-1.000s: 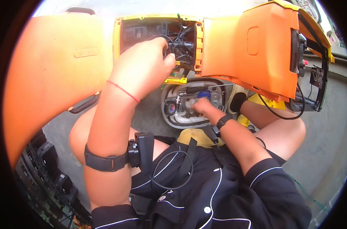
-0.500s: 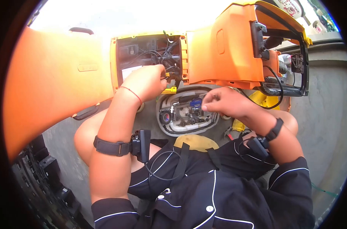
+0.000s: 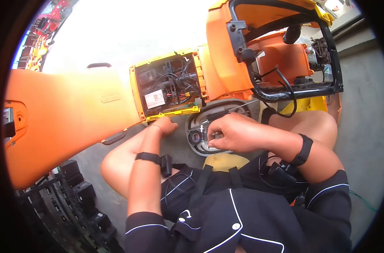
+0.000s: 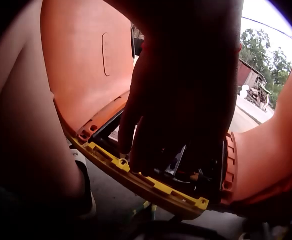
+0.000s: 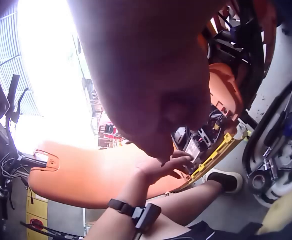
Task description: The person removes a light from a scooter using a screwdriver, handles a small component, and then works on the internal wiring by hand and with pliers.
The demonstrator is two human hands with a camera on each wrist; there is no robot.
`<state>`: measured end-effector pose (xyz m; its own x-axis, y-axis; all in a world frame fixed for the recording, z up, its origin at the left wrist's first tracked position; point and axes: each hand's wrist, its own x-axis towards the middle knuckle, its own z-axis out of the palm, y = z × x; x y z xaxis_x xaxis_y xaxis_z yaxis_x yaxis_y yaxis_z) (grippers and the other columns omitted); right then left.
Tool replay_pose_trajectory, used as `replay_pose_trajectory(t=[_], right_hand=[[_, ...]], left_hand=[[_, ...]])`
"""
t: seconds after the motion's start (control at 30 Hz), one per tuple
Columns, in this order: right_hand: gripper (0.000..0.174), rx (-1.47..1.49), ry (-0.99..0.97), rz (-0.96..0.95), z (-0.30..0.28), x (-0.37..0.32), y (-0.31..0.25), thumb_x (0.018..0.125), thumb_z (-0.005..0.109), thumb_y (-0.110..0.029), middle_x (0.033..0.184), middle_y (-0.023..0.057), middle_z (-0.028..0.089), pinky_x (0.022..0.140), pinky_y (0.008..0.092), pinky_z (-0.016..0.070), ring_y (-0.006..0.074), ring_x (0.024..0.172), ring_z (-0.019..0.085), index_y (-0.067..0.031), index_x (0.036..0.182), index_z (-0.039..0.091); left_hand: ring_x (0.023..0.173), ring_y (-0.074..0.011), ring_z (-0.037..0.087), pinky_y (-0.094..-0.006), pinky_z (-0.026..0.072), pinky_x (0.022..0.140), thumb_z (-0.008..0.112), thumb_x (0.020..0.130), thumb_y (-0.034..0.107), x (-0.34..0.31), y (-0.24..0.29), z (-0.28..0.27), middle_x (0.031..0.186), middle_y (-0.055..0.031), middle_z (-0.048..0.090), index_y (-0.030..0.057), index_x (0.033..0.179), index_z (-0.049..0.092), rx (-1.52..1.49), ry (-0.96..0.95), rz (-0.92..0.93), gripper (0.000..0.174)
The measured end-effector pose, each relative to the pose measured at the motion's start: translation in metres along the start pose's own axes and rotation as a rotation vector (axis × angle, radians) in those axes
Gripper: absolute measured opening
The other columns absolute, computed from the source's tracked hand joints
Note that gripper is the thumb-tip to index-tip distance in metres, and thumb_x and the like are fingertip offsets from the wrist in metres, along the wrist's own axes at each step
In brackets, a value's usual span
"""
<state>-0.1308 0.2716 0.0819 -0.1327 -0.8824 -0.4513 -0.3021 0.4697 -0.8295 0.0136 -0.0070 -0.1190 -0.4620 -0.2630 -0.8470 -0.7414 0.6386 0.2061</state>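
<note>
The left hand (image 3: 167, 125) is beside the yellow-edged rim (image 3: 173, 113) of an open bay in the orange body (image 3: 78, 101). Its fingers hang loosely over that rim (image 4: 161, 187) in the left wrist view, with nothing visible in them. Inside the bay lie a white-labelled box (image 3: 154, 99) and tangled black wires (image 3: 181, 78). Over the tool tray (image 3: 190, 137), the right hand (image 3: 234, 133) has bent fingers; whether they pinch something small cannot be made out. Dark and close, the right hand (image 5: 156, 115) hides its own fingertips in the right wrist view.
An orange section with a black tubular frame (image 3: 293, 93) and a hanging black cable (image 3: 294, 105) stands at the right. Black parts (image 3: 84, 194) lie at the lower left. A roll of tape (image 3: 195, 138) is in the tray, near the person's legs.
The left hand has come out of the bay to its near edge. The right hand rose from the tray, then moved left over it. The head view has shifted, uncovering the white-labelled box.
</note>
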Motion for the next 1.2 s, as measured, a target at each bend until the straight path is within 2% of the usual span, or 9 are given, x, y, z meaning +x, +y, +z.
replay_pose_trajectory(t=[0.03, 0.1, 0.13, 0.23, 0.27, 0.33, 0.47, 0.77, 1.2], right_hand=[[0.024, -0.046, -0.002, -0.026, 0.001, -0.001, 0.001, 0.088, 0.071, -0.025, 0.086, 0.0167, 0.071, 0.076, 0.043, 0.052, 0.0351, 0.083, 0.069, -0.004, 0.099, 0.073], [0.023, -0.087, 0.004, -0.061, 0.002, -0.003, 0.001, 0.089, 0.071, -0.025, 0.086, 0.0159, 0.071, 0.076, 0.0432, 0.0518, 0.0349, 0.082, 0.069, -0.0044, 0.099, 0.073], [0.023, -0.099, 0.005, -0.081, 0.003, -0.004, 0.0, 0.088, 0.07, -0.024, 0.088, 0.0177, 0.072, 0.079, 0.0449, 0.0526, 0.0369, 0.087, 0.069, -0.0035, 0.1, 0.072], [0.023, -0.131, -0.014, -0.095, 0.001, -0.007, -0.005, 0.088, 0.069, -0.022, 0.092, 0.0201, 0.072, 0.083, 0.0471, 0.0536, 0.0394, 0.093, 0.069, -0.0025, 0.1, 0.072], [0.023, -0.13, -0.032, -0.093, 0.002, -0.006, -0.004, 0.088, 0.069, -0.022, 0.092, 0.0203, 0.072, 0.083, 0.0472, 0.0535, 0.0396, 0.093, 0.069, -0.0024, 0.1, 0.072], [0.023, -0.122, -0.054, -0.092, 0.003, -0.005, 0.0, 0.088, 0.069, -0.021, 0.093, 0.0206, 0.072, 0.083, 0.0473, 0.0535, 0.0398, 0.093, 0.069, -0.0024, 0.1, 0.072], [0.023, -0.102, -0.098, -0.046, 0.004, -0.006, 0.008, 0.087, 0.069, -0.022, 0.092, 0.021, 0.072, 0.083, 0.0474, 0.0536, 0.04, 0.093, 0.07, -0.002, 0.099, 0.072], [0.027, -0.08, -0.093, -0.061, 0.007, -0.008, 0.013, 0.09, 0.07, -0.028, 0.09, 0.0199, 0.072, 0.081, 0.0466, 0.0528, 0.0395, 0.092, 0.069, -0.0034, 0.101, 0.072], [0.027, -0.055, -0.104, -0.06, 0.01, 0.002, 0.015, 0.087, 0.07, -0.025, 0.093, 0.0209, 0.073, 0.083, 0.046, 0.054, 0.0384, 0.093, 0.07, -0.0019, 0.101, 0.073]], left_hand=[[0.093, -0.0308, 0.073, -0.042, 0.0585, 0.079, 0.057, 0.093, 0.034, 0.018, -0.01, 0.013, 0.098, -0.0205, 0.074, -0.0009, 0.099, 0.072, -0.257, -0.109, -0.188, 0.038], [0.092, -0.0302, 0.072, -0.0414, 0.0589, 0.073, 0.05, 0.097, 0.031, 0.023, -0.008, 0.044, 0.109, -0.018, 0.072, 0.0, 0.118, 0.063, -1.14, 0.18, -0.403, 0.04], [0.095, -0.0347, 0.072, -0.0474, 0.0598, 0.075, 0.044, 0.098, 0.028, 0.046, -0.023, 0.066, 0.123, -0.0186, 0.067, -0.0006, 0.136, 0.049, -1.433, 0.264, -0.379, 0.048], [0.139, -0.0401, 0.046, -0.0549, 0.0417, 0.113, 0.04, 0.1, 0.031, 0.055, -0.021, 0.099, 0.153, -0.0218, 0.042, -0.001, 0.152, 0.032, -1.992, 0.359, -0.167, 0.062], [0.139, -0.0401, 0.046, -0.0549, 0.0417, 0.113, 0.04, 0.1, 0.031, 0.061, -0.023, 0.1, 0.153, -0.0218, 0.042, -0.001, 0.152, 0.032, -1.985, 0.365, -0.165, 0.062], [0.148, -0.041, 0.03, -0.0559, 0.0274, 0.122, 0.038, 0.102, 0.042, 0.045, -0.005, 0.086, 0.162, -0.0197, 0.027, 0.0039, 0.158, 0.021, -2.338, 0.46, -0.039, 0.07], [0.148, -0.0398, 0.031, -0.0554, 0.0278, 0.121, 0.035, 0.104, 0.054, 0.044, -0.001, 0.071, 0.164, -0.0161, 0.025, 0.0116, 0.161, 0.018, -2.29, 0.432, 0.021, 0.073], [0.146, -0.0386, 0.036, -0.0518, 0.0271, 0.122, 0.043, 0.104, 0.053, 0.045, -0.002, 0.075, 0.163, -0.0147, 0.029, 0.0141, 0.16, 0.02, -2.166, 0.384, 0.121, 0.072], [0.145, -0.0361, 0.037, -0.0512, 0.0264, 0.122, 0.034, 0.108, 0.055, 0.051, -0.016, 0.079, 0.162, -0.0136, 0.03, 0.0159, 0.161, 0.022, -2.142, 0.356, 0.126, 0.067]])
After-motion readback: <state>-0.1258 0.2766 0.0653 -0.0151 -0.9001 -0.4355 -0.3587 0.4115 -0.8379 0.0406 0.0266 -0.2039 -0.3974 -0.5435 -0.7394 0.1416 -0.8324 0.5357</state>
